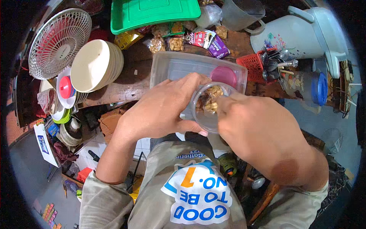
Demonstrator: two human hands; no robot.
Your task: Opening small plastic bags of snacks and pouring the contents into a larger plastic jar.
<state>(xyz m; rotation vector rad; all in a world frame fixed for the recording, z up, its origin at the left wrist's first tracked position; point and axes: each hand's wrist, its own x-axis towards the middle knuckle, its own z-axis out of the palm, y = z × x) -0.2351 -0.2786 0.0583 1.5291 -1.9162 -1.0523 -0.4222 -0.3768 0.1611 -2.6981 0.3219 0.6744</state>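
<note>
My left hand (163,106) grips a clear plastic jar (206,126) by its side, thumb near the rim. The jar is tilted so its mouth faces me, and small packets of nuts (212,98) show inside. My right hand (257,123) is at the mouth, its fingers reaching in over the packets. Those fingertips are hidden, so whether they pinch a packet is unclear. Beyond the jar, a translucent plastic box (183,61) rests on the wooden table (134,61). A round pink lid (224,76) lies inside the box.
Behind the box are bagged peanuts (175,43), a purple sachet (218,47) and a green tray (155,14). To the right stand a red cutlery basket (249,68) and a vacuum flask (288,34). Stacked cream bowls (95,65) and a white colander (60,43) are left.
</note>
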